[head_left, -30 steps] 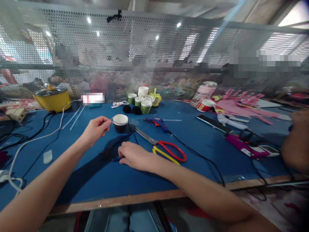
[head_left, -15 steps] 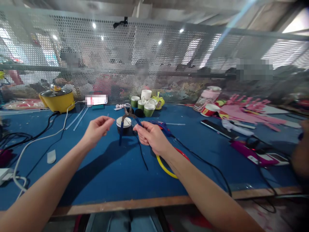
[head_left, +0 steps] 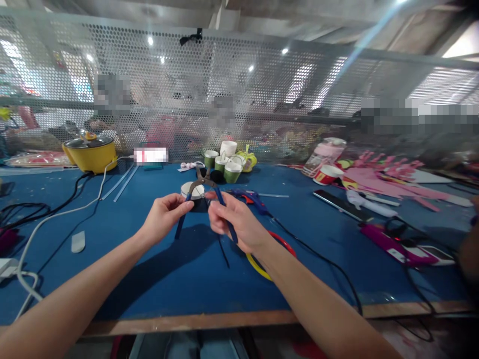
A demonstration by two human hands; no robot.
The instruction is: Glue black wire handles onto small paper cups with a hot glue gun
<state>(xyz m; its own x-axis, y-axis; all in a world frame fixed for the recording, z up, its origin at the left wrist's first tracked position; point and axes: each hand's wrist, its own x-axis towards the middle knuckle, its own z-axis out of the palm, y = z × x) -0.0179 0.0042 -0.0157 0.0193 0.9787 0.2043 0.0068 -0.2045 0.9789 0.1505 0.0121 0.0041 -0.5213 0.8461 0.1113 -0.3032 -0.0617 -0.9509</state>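
Note:
A pair of pliers [head_left: 204,182] with blue handles is raised over the table, its jaws pointing away from me and its handles spread. My right hand [head_left: 235,219] is closed round the right handle. At the left handle, my left hand [head_left: 166,217] is closed with its thumb across it. Just behind the pliers stands a small paper cup [head_left: 192,190] with a white rim and dark side, partly covered by the tool and my fingers. A thin black wire [head_left: 223,252] sticks out below my right hand; its upper part is hidden.
A blue glue gun [head_left: 254,200] lies right of my hands, its cord trailing to the front edge. Green cups [head_left: 232,172] stand behind. Red and yellow rings [head_left: 258,267] lie under my right forearm. Left are a yellow electric pot [head_left: 92,155] and cables; right, a phone [head_left: 339,204].
My left hand has moved right and come onto the left handle of the pliers. The pliers have come slightly nearer to me, and the view has shifted a little.

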